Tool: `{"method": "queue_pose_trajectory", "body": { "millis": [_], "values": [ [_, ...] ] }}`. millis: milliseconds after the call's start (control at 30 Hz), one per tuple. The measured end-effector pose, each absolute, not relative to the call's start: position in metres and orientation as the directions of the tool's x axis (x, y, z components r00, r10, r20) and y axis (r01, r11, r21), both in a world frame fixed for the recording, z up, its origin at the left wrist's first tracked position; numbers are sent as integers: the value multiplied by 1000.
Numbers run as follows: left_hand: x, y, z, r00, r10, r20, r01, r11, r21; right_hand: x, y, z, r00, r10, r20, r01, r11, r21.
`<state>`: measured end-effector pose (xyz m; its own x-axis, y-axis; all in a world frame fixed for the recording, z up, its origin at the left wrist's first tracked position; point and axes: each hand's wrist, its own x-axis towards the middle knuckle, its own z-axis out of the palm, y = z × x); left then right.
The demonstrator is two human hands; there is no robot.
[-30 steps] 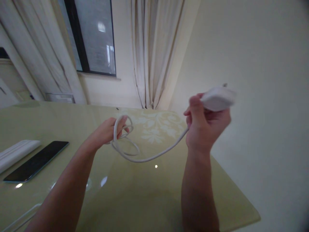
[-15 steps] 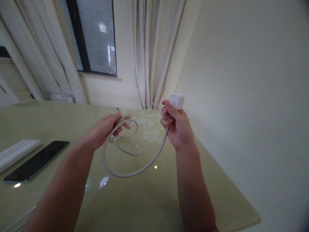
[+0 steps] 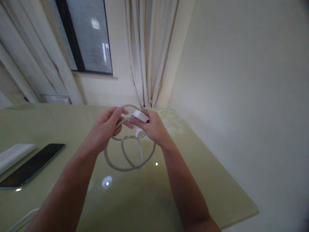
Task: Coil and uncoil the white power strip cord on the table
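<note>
Cable point(image 3: 123, 169), one, in two loops: my right hand point(image 3: 154, 129) grips its plug point(image 3: 140, 115), my left hand point(image 3: 106, 129) its cord, above open table point(image 3: 145, 199).

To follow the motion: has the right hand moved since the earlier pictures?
Yes. The right hand, holding the white plug, moved left, from before the wall to below the curtain, beside the left hand holding the cable.

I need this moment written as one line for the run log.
left hand: holds looped cable | right hand: holds plug | table: phone at left
</note>
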<state>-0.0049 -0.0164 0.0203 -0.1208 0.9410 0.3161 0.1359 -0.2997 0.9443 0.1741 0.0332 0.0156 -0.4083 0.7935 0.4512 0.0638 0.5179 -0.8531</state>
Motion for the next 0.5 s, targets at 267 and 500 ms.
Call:
{"method": "queue_pose_trajectory", "body": {
  "millis": [267,500],
  "values": [
    [-32,-6,22,-373,882,287,4,-308,951,188,47,17,-90,866,493,-116,482,-868],
    [-43,-2,19,-389,863,323,22,-342,939,204,52,33,165,919,358,-490,392,-779]
  ]
}}
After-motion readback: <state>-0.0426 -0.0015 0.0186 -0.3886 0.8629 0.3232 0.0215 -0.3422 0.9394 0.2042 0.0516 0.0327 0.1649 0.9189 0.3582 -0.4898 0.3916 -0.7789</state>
